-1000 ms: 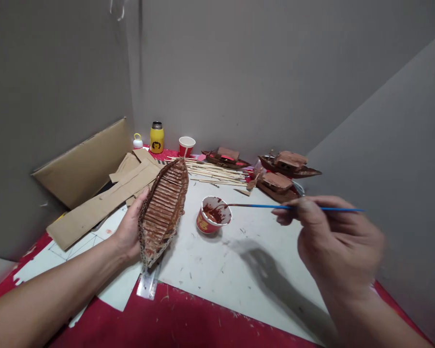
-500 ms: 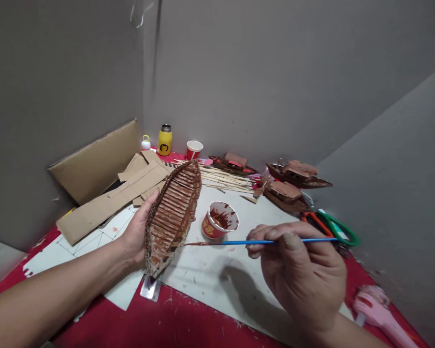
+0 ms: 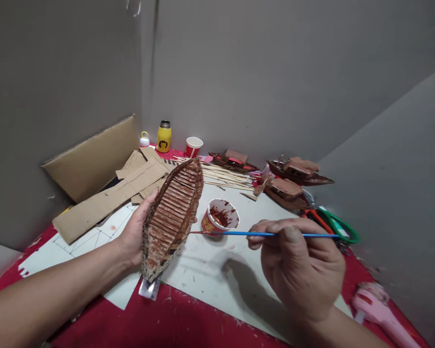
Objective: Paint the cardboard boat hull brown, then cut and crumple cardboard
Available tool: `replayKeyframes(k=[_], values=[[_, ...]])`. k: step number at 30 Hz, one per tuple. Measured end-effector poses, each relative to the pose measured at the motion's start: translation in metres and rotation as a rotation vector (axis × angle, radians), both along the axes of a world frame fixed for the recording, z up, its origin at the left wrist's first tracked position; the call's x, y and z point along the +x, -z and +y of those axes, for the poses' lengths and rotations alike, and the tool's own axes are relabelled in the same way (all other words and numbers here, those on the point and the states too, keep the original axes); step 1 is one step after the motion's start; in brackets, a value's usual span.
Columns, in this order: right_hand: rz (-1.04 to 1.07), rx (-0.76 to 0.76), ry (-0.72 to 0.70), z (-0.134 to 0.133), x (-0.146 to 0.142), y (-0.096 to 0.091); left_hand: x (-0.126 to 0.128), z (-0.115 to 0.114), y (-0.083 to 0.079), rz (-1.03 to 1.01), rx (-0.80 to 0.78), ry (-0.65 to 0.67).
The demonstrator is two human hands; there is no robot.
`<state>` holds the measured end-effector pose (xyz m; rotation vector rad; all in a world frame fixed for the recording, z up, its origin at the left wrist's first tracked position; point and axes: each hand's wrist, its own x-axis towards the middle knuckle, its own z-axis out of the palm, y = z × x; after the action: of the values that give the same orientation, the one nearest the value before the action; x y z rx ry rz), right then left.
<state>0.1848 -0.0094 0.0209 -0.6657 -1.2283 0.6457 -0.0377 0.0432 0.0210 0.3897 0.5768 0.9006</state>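
Cradles the hull (image 3: 170, 217) left of centre in the curled left hand (image 3: 134, 237), long axis running near-left to far-right, and pinches the brush (image 3: 275, 235) in the right hand (image 3: 300, 270), handle crosswise, tip at the hull's right edge beside the cup (image 3: 219, 217).

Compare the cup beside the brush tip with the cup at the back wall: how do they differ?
The near cup is smeared with brown paint inside; the back cup looks clean white inside. The near cup sits on the white sheet by the brush; the back cup sits near the yellow bottle. Both are red paper cups.
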Motion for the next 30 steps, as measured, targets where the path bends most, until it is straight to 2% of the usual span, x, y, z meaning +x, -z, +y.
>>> replayKeyframes(k=[6, 9, 14, 19, 21, 25, 30], values=[[-0.049, 0.080, 0.022, -0.002, 0.002, 0.006, 0.001, 0.001, -0.001, 0.016, -0.030, -0.034], [-0.097, 0.094, -0.023, -0.008, 0.002, 0.010, 0.002, 0.000, -0.002, 0.028, -0.037, -0.048], [-0.188, 0.162, -0.088, -0.017, 0.004, 0.012, 0.002, 0.000, -0.005, 0.029, -0.031, 0.017], [-0.192, 0.269, 0.173, -0.012, 0.007, 0.012, 0.002, 0.000, -0.005, 0.020, -0.075, -0.023], [-0.220, 0.274, 0.213, -0.010, 0.009, 0.015, 0.001, 0.000, -0.004, 0.009, -0.066, -0.013], [-0.328, 0.296, 0.126, -0.011, 0.012, 0.020, 0.000, 0.000, -0.001, -0.005, -0.020, 0.041], [-0.376, 0.264, -0.033, -0.021, 0.015, 0.022, 0.000, 0.001, 0.001, 0.005, -0.011, 0.037]])
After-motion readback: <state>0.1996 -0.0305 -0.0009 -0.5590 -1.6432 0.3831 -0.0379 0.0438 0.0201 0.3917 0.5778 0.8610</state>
